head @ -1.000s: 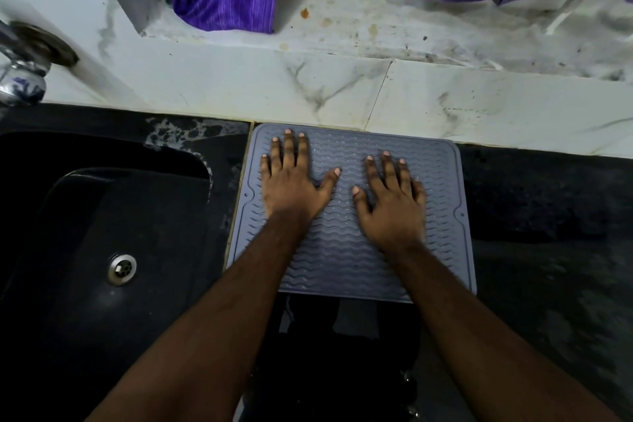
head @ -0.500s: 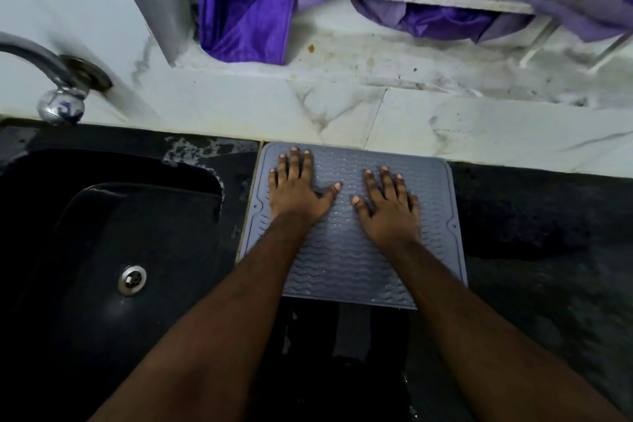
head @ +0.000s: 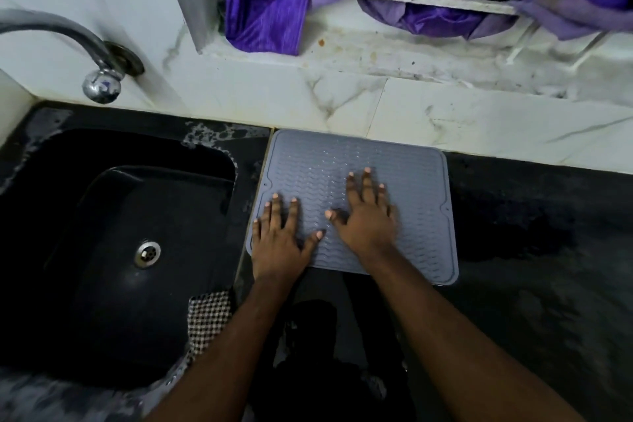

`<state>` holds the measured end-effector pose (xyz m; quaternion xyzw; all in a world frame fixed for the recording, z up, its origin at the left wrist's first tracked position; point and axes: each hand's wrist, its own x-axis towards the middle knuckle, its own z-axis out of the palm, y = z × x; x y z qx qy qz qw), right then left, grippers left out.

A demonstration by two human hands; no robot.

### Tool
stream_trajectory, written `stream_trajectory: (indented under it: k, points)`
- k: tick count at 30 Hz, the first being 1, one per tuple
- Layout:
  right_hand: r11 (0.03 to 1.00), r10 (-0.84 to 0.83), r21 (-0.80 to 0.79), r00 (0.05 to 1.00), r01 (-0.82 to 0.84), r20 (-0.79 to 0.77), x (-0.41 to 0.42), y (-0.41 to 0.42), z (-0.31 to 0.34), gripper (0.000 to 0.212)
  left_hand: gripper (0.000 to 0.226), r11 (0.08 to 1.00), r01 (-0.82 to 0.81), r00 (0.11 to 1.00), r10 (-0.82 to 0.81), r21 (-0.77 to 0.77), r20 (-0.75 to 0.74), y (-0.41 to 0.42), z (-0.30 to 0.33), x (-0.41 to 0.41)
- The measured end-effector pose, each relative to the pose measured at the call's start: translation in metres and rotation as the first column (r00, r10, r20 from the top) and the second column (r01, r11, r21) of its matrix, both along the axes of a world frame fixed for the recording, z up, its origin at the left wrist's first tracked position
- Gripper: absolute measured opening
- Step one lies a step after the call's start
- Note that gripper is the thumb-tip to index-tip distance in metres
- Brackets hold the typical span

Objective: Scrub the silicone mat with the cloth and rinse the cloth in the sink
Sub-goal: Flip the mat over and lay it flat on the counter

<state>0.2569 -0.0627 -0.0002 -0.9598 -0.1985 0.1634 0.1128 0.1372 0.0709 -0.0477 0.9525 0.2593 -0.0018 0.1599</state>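
Dark wet bench under a white marble-look wall, black sink on the left. The grey silicone mat lies flat beside the sink, back edge against the wall, squarish so no clear long axis, wavy ridges all over. Left hand rests flat, fingers spread, on its near-left corner; right hand flat mid-mat, gripping nothing. Checkered cloth sits on the sink's near edge.

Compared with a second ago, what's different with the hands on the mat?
The left hand has slid back to the silicone mat's near-left corner, by the sink. The right hand has barely shifted. Both stay flat and open on the mat, holding nothing. The checkered cloth lies untouched on the sink's edge.
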Motion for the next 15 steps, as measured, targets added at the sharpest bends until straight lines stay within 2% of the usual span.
stream_trajectory:
  k: [3, 7, 10, 15]
  points:
    - [0.999, -0.034, -0.033, 0.998, 0.032, -0.045, -0.031, -0.001, -0.006, 0.082, 0.091, 1.0, 0.009, 1.0, -0.009, -0.007, -0.013, -0.003, 0.002, 0.0]
    - [1.0, -0.006, -0.029, 0.996, 0.004, -0.083, -0.028, -0.011, -0.017, 0.073, 0.093, 1.0, 0.012, 0.997, -0.012, -0.004, -0.073, -0.006, 0.007, 0.002]
    - [0.998, 0.061, -0.019, 0.994, -0.063, -0.095, -0.021, -0.021, -0.021, 0.073, 0.09, 1.0, -0.002, 0.998, 0.001, -0.008, -0.068, -0.008, 0.005, -0.002]
    - [0.998, 0.062, -0.01, 0.989, -0.063, -0.133, -0.012, -0.021, -0.016, 0.075, 0.09, 0.999, -0.007, 1.0, 0.006, -0.035, -0.02, -0.008, 0.002, 0.0]
